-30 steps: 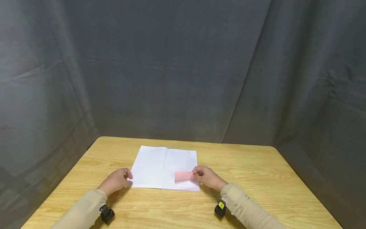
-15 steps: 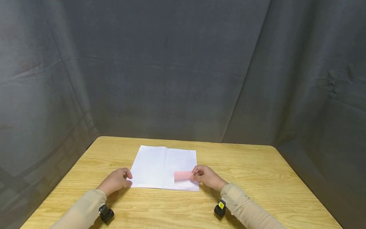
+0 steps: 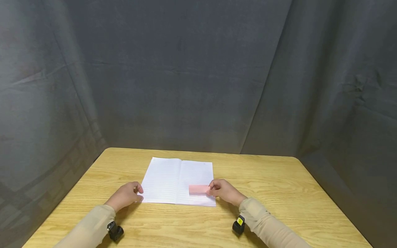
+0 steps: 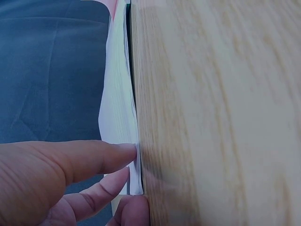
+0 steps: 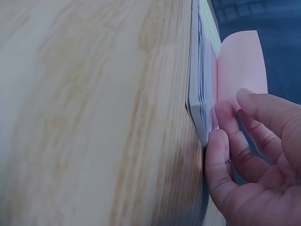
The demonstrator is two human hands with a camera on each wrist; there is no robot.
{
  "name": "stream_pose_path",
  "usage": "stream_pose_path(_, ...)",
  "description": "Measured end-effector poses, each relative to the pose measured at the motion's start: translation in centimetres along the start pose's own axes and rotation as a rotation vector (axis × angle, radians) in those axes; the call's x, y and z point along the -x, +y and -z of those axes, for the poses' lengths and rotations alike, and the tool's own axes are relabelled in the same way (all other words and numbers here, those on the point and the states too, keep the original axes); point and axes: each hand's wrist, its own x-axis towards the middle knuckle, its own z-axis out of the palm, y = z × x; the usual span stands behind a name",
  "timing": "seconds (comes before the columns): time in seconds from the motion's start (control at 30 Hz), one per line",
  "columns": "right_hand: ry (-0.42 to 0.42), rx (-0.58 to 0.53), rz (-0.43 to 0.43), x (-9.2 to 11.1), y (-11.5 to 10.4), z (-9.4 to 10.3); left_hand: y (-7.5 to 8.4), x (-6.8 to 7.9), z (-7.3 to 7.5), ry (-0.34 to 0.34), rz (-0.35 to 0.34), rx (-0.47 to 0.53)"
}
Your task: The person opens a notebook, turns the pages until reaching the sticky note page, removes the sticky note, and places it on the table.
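Observation:
An open ruled notebook lies on the wooden table, its pages white. By its lower left corner is my left hand. In the left wrist view the thumb touches the page at the near edge, with other fingertips beside it at the corner. My right hand, at the notebook's right edge, pinches one end of a pink sticky note between thumb and forefinger. Seen from the right wrist, the pink sticky note stands up from the page and curves, while lower fingers rest beside the notebook's page stack.
Around the notebook spreads the light wooden tabletop. Dark grey cloth hangs behind the table and along both sides. A small black camera is strapped at the left wrist, another black camera at the right.
The pink sticky note has tilted slightly, and its face looks a little shorter in the head view. Both hands stay nearly where they were.

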Motion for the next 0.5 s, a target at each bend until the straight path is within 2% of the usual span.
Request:
stream_pose_path(0.3,-0.003,-0.003,0.008,0.0,0.0,-0.1,-0.2,-0.2,-0.1,-0.003,0.005,0.001)
stream_pose_path(0.5,-0.013,-0.010,0.017,0.9,-2.0,-0.1,-0.2,-0.2,-0.2,-0.001,-0.001,0.004)
